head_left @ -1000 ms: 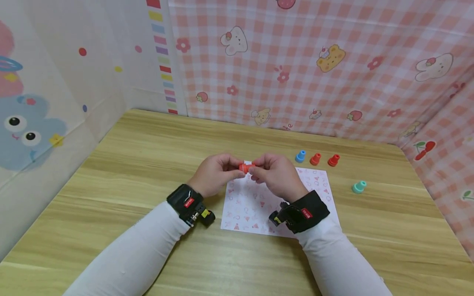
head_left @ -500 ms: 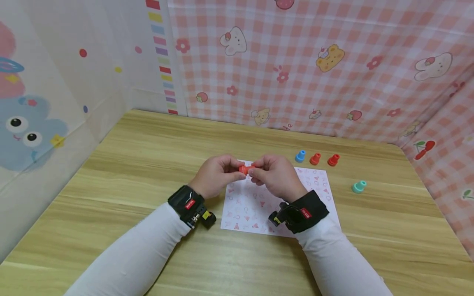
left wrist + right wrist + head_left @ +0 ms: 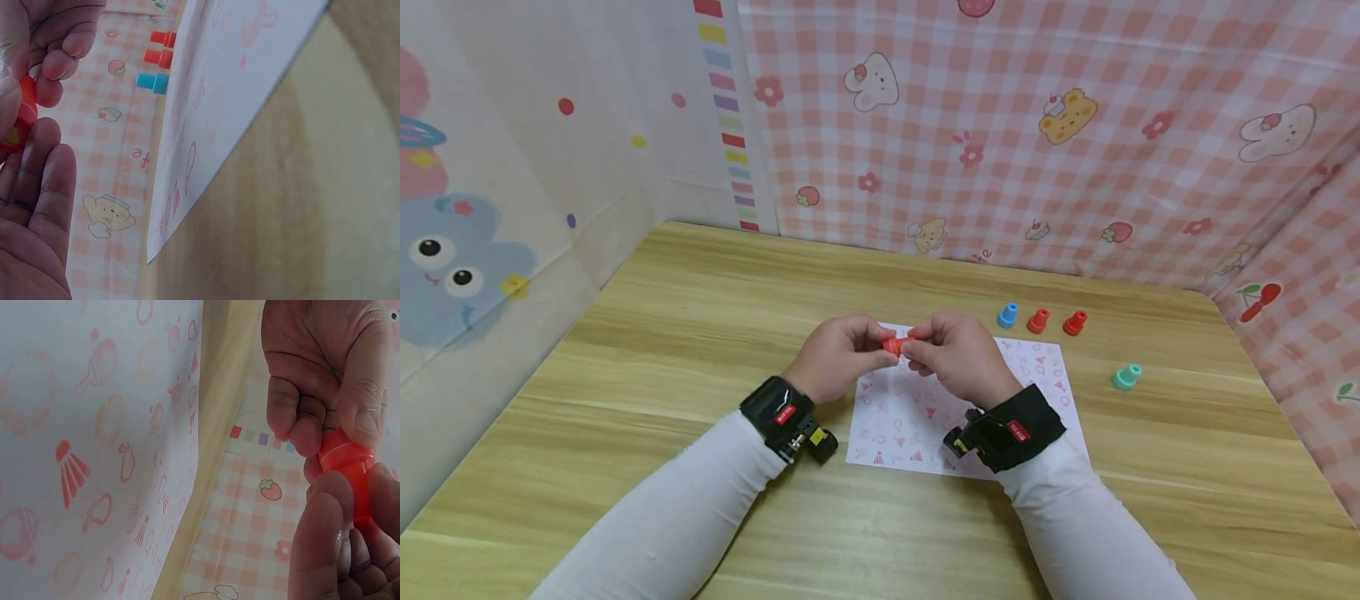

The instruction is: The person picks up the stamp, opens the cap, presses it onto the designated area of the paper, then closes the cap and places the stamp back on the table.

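Note:
A small red toy stamp (image 3: 895,346) lies sideways between the two hands, above the upper left part of a white sheet of paper (image 3: 898,421). My left hand (image 3: 833,360) pinches its wide end between thumb and fingers. The narrower handle end is gripped by my right hand (image 3: 964,358). The right wrist view shows the red stamp (image 3: 355,467) up close, with fingertips of both hands covering its ends. In the left wrist view, a yellowish patch shows at the wide end of the stamp (image 3: 28,103). Red and orange prints, such as a shuttlecock (image 3: 72,474), cover the paper.
Behind the paper stand a blue stamp (image 3: 1008,316), an orange-red stamp (image 3: 1039,321) and a red stamp (image 3: 1076,323) in a row. A teal stamp (image 3: 1127,377) stands to the right on the wooden table (image 3: 715,287). Patterned cloth walls (image 3: 925,158) enclose the table.
Both hands keep hold of the red stamp, which has moved very slightly down and left in the head view. The other stamps and the paper have stayed in place.

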Demonstrator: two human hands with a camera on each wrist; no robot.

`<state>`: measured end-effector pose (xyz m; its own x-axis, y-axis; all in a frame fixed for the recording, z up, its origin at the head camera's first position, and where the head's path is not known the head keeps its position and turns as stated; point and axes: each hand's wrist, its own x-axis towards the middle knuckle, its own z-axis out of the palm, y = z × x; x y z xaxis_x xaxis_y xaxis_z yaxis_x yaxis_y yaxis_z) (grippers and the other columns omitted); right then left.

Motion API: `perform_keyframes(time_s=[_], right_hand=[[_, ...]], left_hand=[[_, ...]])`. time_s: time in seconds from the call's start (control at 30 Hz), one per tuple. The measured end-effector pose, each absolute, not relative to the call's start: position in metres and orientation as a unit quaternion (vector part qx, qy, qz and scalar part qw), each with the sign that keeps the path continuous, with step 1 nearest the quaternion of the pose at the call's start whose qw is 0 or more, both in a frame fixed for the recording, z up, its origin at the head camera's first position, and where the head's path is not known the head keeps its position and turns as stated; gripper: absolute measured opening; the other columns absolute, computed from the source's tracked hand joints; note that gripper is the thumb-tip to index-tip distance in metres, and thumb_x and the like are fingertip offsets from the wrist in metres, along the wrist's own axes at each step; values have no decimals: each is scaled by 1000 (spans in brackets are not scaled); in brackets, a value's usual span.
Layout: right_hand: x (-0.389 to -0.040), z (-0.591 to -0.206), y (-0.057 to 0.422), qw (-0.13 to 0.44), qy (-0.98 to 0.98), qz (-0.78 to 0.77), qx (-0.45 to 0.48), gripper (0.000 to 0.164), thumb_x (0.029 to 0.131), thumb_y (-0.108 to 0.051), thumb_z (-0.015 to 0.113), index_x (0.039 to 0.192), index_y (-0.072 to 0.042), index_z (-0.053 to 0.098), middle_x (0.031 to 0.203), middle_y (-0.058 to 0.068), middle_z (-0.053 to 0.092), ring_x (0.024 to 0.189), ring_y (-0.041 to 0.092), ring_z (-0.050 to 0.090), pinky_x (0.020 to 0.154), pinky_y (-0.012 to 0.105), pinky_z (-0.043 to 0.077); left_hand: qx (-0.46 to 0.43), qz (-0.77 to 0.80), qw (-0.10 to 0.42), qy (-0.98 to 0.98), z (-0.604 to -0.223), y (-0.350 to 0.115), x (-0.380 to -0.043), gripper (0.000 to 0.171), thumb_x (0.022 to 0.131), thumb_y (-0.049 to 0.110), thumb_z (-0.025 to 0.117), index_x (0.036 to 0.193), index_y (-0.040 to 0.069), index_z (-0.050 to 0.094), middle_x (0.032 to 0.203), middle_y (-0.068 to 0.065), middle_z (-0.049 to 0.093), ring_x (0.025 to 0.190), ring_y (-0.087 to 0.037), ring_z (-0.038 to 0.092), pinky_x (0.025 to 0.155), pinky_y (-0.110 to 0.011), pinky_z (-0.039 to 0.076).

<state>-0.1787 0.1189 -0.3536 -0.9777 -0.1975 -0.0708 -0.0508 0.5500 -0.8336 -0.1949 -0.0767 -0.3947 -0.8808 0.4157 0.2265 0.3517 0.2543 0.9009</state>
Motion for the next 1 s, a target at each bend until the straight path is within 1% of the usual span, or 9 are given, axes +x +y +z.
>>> perform_keyframes(time_s=[0.4, 0.53, 0.67, 0.73, 0.83, 0.93, 1.0], right_hand=[[-179, -354, 119, 80, 878, -466, -76, 7, 85, -20, 70, 88, -15, 68, 77, 2, 68, 68, 18, 62, 61, 36, 54], [-178, -353, 120, 80, 887, -448, -75, 8, 86, -24, 69, 89, -17, 67, 77, 0, 67, 69, 16, 61, 59, 36, 52], [-176, -348, 126, 75, 896, -432, -69, 9, 86, -27, 69, 91, -19, 66, 78, -1, 67, 70, 15, 61, 58, 37, 50], [-176, -346, 130, 71, 903, -419, -65, 10, 87, -27, 68, 93, -20, 65, 79, -1, 66, 71, 17, 59, 57, 37, 49], [-178, -344, 140, 67, 917, -390, -52, 14, 89, -30, 66, 99, -20, 63, 85, 0, 66, 74, 19, 56, 58, 36, 48], [-183, -338, 156, 53, 935, -348, -41, 19, 91, -31, 63, 106, -19, 62, 90, 1, 65, 76, 20, 55, 60, 36, 48], [-187, -335, 170, 41, 945, -322, -37, 21, 92, -30, 61, 109, -17, 62, 94, 2, 65, 79, 20, 55, 63, 36, 48]], left_hand=[[250, 556, 34, 792, -396, -77, -196, 16, 82, 17, 74, 96, 18, 65, 93, 3, 64, 80, -13, 59, 70, -29, 55], [264, 552, 36, 790, -395, -77, -197, 18, 83, 16, 73, 98, 18, 64, 94, 3, 64, 80, -11, 59, 70, -30, 55], [279, 555, 43, 782, -392, -73, -196, 20, 85, 20, 71, 102, 18, 63, 97, 2, 63, 82, -12, 60, 69, -32, 55], [280, 549, 49, 786, -390, -72, -195, 22, 86, 25, 69, 106, 18, 61, 101, 1, 63, 86, -12, 60, 72, -33, 55], [273, 507, 44, 816, -387, -74, -194, 33, 88, 35, 66, 115, 17, 58, 111, -1, 61, 98, -13, 56, 82, -38, 52], [267, 432, 24, 861, -383, -77, -194, 47, 89, 45, 61, 125, 16, 54, 124, -1, 55, 111, -17, 49, 91, -43, 47], [267, 378, 12, 886, -380, -78, -194, 54, 89, 49, 59, 130, 16, 50, 130, 1, 51, 117, -16, 44, 95, -44, 43]])
